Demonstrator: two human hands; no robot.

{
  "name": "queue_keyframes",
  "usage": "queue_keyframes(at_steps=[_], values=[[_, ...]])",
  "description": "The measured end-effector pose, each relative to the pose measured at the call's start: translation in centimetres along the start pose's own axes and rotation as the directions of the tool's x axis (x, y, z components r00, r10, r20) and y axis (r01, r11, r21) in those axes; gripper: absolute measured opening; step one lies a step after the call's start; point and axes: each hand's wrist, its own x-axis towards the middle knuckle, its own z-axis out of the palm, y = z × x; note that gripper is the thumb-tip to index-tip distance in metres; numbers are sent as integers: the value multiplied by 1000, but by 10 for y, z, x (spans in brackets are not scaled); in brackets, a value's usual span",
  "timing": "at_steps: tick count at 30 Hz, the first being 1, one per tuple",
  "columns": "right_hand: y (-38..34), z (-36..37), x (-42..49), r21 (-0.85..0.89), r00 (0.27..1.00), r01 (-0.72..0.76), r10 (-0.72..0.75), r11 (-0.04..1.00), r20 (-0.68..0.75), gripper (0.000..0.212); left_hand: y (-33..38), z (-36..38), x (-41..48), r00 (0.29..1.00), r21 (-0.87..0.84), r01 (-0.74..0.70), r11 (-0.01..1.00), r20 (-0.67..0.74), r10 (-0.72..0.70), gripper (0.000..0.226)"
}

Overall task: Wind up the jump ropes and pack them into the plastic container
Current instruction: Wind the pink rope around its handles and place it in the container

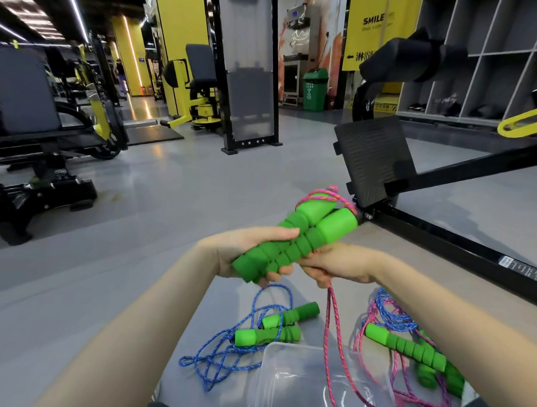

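My left hand (244, 254) has its fingers wrapped round the pair of ribbed green foam jump-rope handles (302, 235), held side by side and tilted up and away from me. Right against them from below, my right hand (335, 266) is curled on the braided pink cord (330, 327) of that same rope. The cord loops over the far ends of the handles up top, and from my right fist it drops in two strands toward the clear plastic container (266, 355), which sits on the floor close in front of me at the bottom of the view. I can't tell whether the strands land inside it or just pass in front. Left of the container lies a blue-corded rope with green foam handles (269, 328), loose and tangled. On the right there's a third rope, pink and blue cord mixed around green handles (408, 345), partly hidden by my right forearm. It all rests on the grey gym floor (170, 200), with a black ribbed footplate (375, 158) beyond my hands.
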Motion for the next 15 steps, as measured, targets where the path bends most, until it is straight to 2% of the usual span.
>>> queue_keyframes(at_steps=[1, 3, 6, 10, 13, 15], values=[[-9, 3, -3, 68, 1000, 19, -18, 997, -13, 34, -1, -3, 1, 998, -8, -13, 1000, -66, 12, 53], [-14, -5, -8, 92, 996, 71, -67, 993, -51, 19, -4, -10, -1, 983, -36, -40, 999, -180, 33, 52], [-19, -20, -16, 57, 997, 9, -4, 998, -83, 12, -9, -19, -3, 959, -74, -63, 995, -279, 40, 57], [-34, -31, -26, -227, 990, -47, 15, 973, -140, 18, -12, -20, -4, 935, -23, 16, 1000, -355, -23, 62], [-44, -39, -30, -486, 968, -57, -70, 872, -241, 22, -14, -19, -4, 933, 74, 134, 988, -347, -101, 64], [-45, -41, -30, -560, 945, -65, -130, 826, -301, 21, -12, -16, -3, 938, 124, 192, 973, -315, -145, 64]])
